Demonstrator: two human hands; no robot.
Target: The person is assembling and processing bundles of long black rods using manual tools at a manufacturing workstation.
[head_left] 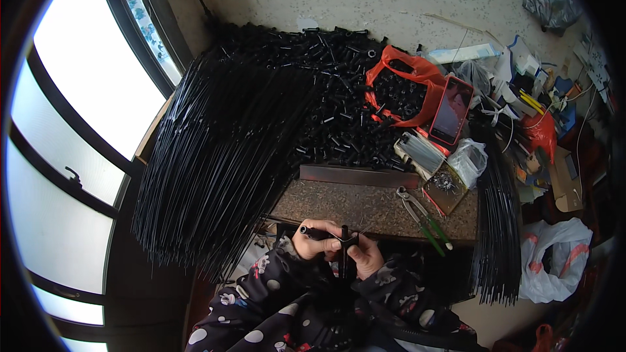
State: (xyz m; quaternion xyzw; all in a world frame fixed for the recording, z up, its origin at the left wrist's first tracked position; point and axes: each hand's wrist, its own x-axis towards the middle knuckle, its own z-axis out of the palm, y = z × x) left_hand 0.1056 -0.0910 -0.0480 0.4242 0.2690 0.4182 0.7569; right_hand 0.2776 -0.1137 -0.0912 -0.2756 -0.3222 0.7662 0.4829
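Note:
My left hand [304,246] is closed around a short black tube [315,233], whose open end points left. Just right of it, my right hand [367,259] pinches a black rod-like part [344,248] that runs up and down between both hands. Fingertips of the two hands nearly meet there. How the tube and the rod-like part join is too small to make out. Both hands are over the near edge of a speckled brown tabletop [332,205]. Dark patterned sleeves cover my forearms.
A thick bundle of long black rods [215,163] hangs over the table's left side; a thinner bundle [497,241] hangs at right. Behind a metal strip [358,176] lie heaped black tubes [339,104]. Green-handled pliers [422,220], a phone [452,111] and a red bag [427,101] are on the right.

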